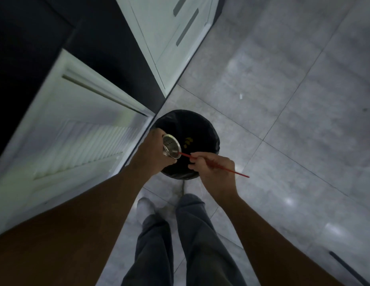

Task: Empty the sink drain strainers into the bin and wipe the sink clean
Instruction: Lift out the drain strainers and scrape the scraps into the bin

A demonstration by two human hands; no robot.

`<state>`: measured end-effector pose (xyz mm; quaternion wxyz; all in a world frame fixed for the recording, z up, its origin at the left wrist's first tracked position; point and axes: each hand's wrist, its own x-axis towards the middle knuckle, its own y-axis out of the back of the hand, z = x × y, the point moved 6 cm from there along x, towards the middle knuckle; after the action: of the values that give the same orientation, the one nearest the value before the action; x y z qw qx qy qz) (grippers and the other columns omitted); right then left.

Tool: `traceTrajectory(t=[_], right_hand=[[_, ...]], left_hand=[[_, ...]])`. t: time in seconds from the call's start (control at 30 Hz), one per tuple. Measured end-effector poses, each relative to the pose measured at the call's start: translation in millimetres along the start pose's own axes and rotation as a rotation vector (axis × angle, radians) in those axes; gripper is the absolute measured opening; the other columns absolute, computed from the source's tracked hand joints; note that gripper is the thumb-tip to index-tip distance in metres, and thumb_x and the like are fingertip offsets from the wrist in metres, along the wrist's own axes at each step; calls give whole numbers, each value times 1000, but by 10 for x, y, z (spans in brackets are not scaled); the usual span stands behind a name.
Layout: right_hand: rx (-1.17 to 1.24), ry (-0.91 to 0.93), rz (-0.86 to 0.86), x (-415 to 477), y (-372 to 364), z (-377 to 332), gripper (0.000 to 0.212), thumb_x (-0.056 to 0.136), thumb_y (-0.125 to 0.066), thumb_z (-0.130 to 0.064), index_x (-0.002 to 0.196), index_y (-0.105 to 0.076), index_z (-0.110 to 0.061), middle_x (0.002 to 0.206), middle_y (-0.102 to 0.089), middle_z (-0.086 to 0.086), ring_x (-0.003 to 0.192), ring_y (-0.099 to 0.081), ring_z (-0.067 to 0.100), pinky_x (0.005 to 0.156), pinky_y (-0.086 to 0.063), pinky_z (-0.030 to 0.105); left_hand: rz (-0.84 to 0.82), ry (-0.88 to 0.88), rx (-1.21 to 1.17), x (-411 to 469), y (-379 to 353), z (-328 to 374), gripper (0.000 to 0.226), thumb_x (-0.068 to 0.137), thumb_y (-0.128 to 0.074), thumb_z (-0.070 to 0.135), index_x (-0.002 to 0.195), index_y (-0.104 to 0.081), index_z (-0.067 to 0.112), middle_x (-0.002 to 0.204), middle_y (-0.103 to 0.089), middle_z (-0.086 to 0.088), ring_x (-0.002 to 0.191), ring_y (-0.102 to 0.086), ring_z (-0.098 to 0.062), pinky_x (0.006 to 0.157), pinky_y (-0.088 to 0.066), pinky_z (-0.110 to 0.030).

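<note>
A round bin (202, 129) lined with a black bag stands on the floor below me, with a few yellow scraps (187, 141) inside. My left hand (153, 153) holds a round metal drain strainer (171, 145) tilted over the bin's near left rim. My right hand (213, 168) pinches a thin red stick (237, 173). The stick's tip touches the strainer's lower edge. The sink is out of view.
White cabinet fronts (76, 129) run along the left, under a dark countertop (25, 58). More white drawers (171, 38) stand at the back. Grey floor tiles (283, 100) spread to the right. My legs (180, 234) and feet are just behind the bin.
</note>
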<state>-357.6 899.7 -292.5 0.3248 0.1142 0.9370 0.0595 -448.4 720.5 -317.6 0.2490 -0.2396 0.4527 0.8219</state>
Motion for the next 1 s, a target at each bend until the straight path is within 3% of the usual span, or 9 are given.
traceTrajectory(t=[0.1, 0.2, 0.33, 0.47, 0.6, 0.7, 0.8, 0.9, 1.0], right_hand=[[119, -26, 99, -54, 239, -252, 17, 95, -61, -6, 97, -78, -9, 83, -79, 5, 76, -78, 22, 78, -64, 40], [91, 1, 152, -173, 448, -533, 19, 96, -60, -4, 97, -78, -8, 81, -79, 4, 74, -78, 23, 77, -64, 38], [56, 68, 192, -458, 566, -982, 22, 96, -58, 0, 98, -78, -8, 84, -79, 2, 76, -78, 21, 78, -64, 39], [27, 211, 237, -858, 487, -1584, 25, 95, -57, 0, 100, -79, -12, 90, -79, -3, 79, -77, 15, 79, -64, 40], [-8, 401, 259, -1315, 311, -2218, 23, 96, -56, -21, 103, -78, -19, 99, -78, -8, 88, -76, 13, 85, -62, 45], [-98, 591, 225, -1611, 100, -2686, 31, 99, -49, -35, 109, -75, -22, 107, -75, -8, 97, -73, 13, 88, -61, 42], [-133, 675, 70, -1832, -263, -3062, 36, 104, -44, -44, 118, -69, -23, 112, -70, -15, 103, -67, 1, 94, -57, 32], [-229, 925, 9, -2112, -678, -3411, 31, 106, -43, -27, 125, -64, -15, 114, -66, -12, 107, -61, -7, 94, -49, 13], [-316, 1057, -129, -2289, -1212, -3628, 33, 104, -46, -15, 132, -61, -7, 120, -67, 0, 110, -54, -12, 96, -40, 7]], left_hand=[[31, -7, -17, -132, 209, 79, 88, 60, -93, 37, 131, -47, 17, 124, -58, -2, 113, -59, -22, 86, -55, -30], [5, -17, -49, -369, 404, 210, 102, 63, -91, 40, 146, -34, 21, 140, -49, -2, 125, -53, -23, 96, -55, -35], [90, -101, -118, -834, 795, 471, 90, 62, -90, 36, 136, -40, 26, 129, -48, 4, 115, -55, -18, 84, -56, -27], [220, -171, -191, -1390, 1287, 704, 88, 62, -91, 37, 135, -43, 27, 130, -55, 8, 118, -57, -12, 93, -58, -33], [423, -194, -237, -1956, 1835, 815, 84, 61, -89, 50, 131, -49, 30, 124, -60, 13, 114, -60, -7, 93, -58, -32], [583, -191, -323, -2357, 2252, 805, 81, 57, -87, 52, 126, -52, 31, 120, -62, 10, 113, -62, -12, 93, -57, -39], [742, -176, -369, -2747, 2642, 715, 82, 54, -88, 52, 124, -50, 35, 118, -61, 10, 112, -62, -16, 92, -56, -45], [882, -181, -404, -3099, 3002, 476, 83, 56, -88, 52, 125, -52, 24, 118, -61, 8, 111, -62, -18, 92, -54, -47], [976, -106, -438, -3381, 3321, 42, 76, 59, -87, 52, 123, -54, 27, 118, -63, 9, 111, -62, -15, 94, -54, -43]])
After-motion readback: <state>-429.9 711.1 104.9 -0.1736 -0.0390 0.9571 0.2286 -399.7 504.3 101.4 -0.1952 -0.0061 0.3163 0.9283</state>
